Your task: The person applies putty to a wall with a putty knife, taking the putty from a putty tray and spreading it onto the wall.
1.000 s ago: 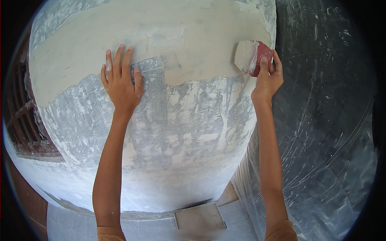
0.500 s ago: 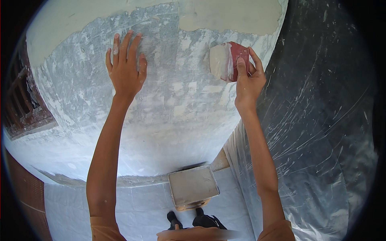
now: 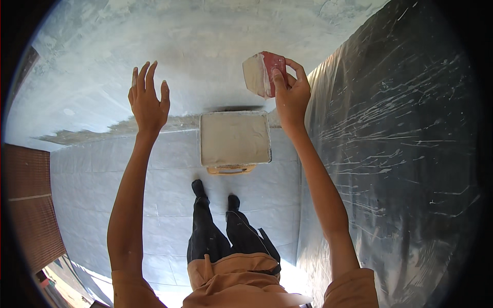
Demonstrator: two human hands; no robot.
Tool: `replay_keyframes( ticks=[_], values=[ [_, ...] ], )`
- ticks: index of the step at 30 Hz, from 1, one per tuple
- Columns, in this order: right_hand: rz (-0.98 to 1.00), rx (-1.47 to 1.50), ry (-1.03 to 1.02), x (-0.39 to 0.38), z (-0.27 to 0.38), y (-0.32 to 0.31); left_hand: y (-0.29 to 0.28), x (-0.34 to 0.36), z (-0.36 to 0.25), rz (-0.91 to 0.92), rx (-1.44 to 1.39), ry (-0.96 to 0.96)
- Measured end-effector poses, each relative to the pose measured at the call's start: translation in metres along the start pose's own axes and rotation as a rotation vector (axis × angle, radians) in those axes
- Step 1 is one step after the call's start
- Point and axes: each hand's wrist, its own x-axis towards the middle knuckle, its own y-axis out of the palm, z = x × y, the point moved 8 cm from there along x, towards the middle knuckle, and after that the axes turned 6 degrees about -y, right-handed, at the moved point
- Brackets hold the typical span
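Red sanding block [image 3: 264,73], pale dusty pad on its face, now sits at 12 o'clock, pinched in the right hand [image 3: 291,95] and lifted clear of the plastered wall [image 3: 205,46]; earlier it pressed the wall. Left hand [image 3: 148,100], fingers spread, has come off the wall too, at 10 o'clock. View has dropped: square plaster board [image 3: 234,138] and shoes [image 3: 215,192] on the floor now central.
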Motion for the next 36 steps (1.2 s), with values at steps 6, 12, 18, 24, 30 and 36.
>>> replay_keyframes(
  ticks=[6,12,18,24,30,36],
  values=[
    [0.086,-0.175,0.238,-0.092,-0.105,0.004,0.078,-0.166,0.036,0.378,-0.134,-0.298],
    [0.231,-0.196,0.284,-0.187,-0.199,0.044,0.139,-0.309,0.066,0.637,-0.323,-0.574],
    [0.407,-0.321,0.176,-0.24,-0.254,0.089,0.181,-0.399,0.085,0.82,-0.467,-0.872],
    [0.605,-0.405,0.061,-0.271,-0.274,0.126,0.215,-0.432,0.095,0.867,-0.653,-1.087],
    [0.646,-0.45,0.087,-0.288,-0.288,0.132,0.228,-0.441,0.088,0.843,-0.768,-1.222],
    [0.719,-0.529,-0.055,-0.303,-0.281,0.144,0.228,-0.444,0.09,0.773,-0.764,-1.316]
  ],
)
